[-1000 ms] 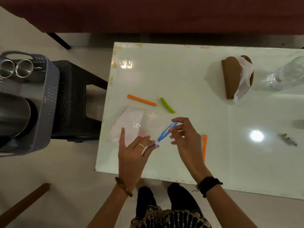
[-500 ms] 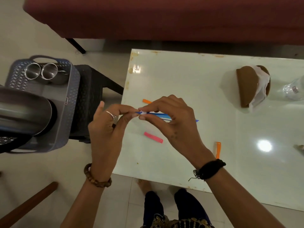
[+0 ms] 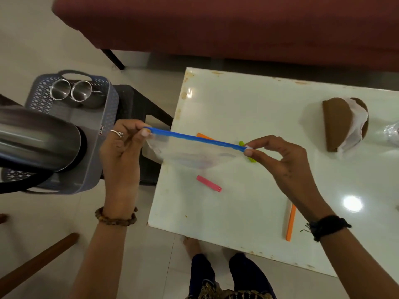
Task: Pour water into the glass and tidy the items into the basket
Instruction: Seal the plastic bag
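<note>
A clear plastic bag (image 3: 190, 154) with a blue clip (image 3: 197, 139) along its top hangs stretched above the white table's (image 3: 248, 117) left edge. My left hand (image 3: 122, 152) pinches the clip's left end and my right hand (image 3: 278, 160) pinches its right end. On the table lie a pink clip (image 3: 209, 183), two orange clips (image 3: 290, 222) (image 3: 205, 136) and a green clip (image 3: 251, 158), the last two partly hidden by the bag. A grey basket (image 3: 103, 134) on a dark stool at the left holds two steel glasses (image 3: 70, 90) and a large steel jug (image 3: 36, 139).
A brown holder with white cloth (image 3: 343, 124) sits at the table's far right, beside a clear bottle (image 3: 393, 132) cut off by the frame edge. A maroon sofa (image 3: 216, 24) runs along the back. A wooden stick (image 3: 36, 264) lies on the floor at lower left.
My hands have pulled apart, so the blue clip and bag are stretched out between them. The bag has come up off the table and shifted left toward the basket.
</note>
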{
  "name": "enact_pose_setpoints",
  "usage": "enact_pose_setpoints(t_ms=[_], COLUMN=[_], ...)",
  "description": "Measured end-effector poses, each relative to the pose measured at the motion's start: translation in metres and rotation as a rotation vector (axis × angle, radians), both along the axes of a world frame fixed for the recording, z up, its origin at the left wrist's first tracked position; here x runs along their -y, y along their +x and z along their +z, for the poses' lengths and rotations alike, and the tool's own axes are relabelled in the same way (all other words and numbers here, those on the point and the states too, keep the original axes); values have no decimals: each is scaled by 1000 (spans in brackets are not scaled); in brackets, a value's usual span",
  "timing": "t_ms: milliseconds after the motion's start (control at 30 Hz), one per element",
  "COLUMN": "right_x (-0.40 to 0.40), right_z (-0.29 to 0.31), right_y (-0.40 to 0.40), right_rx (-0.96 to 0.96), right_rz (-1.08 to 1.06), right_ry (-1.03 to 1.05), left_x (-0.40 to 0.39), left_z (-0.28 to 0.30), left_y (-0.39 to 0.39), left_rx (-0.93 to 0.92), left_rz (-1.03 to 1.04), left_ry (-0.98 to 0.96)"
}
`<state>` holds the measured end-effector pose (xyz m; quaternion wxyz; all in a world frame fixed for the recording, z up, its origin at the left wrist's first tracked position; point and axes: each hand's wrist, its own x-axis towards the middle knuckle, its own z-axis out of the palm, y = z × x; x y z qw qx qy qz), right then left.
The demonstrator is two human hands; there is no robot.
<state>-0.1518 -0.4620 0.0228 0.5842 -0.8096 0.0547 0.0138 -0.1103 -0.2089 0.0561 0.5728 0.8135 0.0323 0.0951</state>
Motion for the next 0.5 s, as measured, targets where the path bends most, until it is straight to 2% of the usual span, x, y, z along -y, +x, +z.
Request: enact_pose_setpoints(t_ms=[133, 200, 267, 333, 400, 500], right_x=[4, 3, -6, -23, -44, -75], right_z=[8, 12, 11, 10, 9, 10], right_y=[1, 3, 6, 11, 21, 34], right_rx=[-154, -174, -250, -335, -274, -74], right_rz=[61, 114, 244, 346, 408, 425], right_ry=[416, 512, 422, 212, 1, -214], left_x=[1, 0, -6, -14, -26, -48], left_z=[12, 21, 28, 31, 27, 16], left_y=[1, 4, 8, 13, 16, 19], left_rx=[-80, -130, -153, -152, -135, -123], left_rz=[-4, -44, -67, -35, 45, 195], left_ry=[-141, -207, -268, -332, -391, -462])
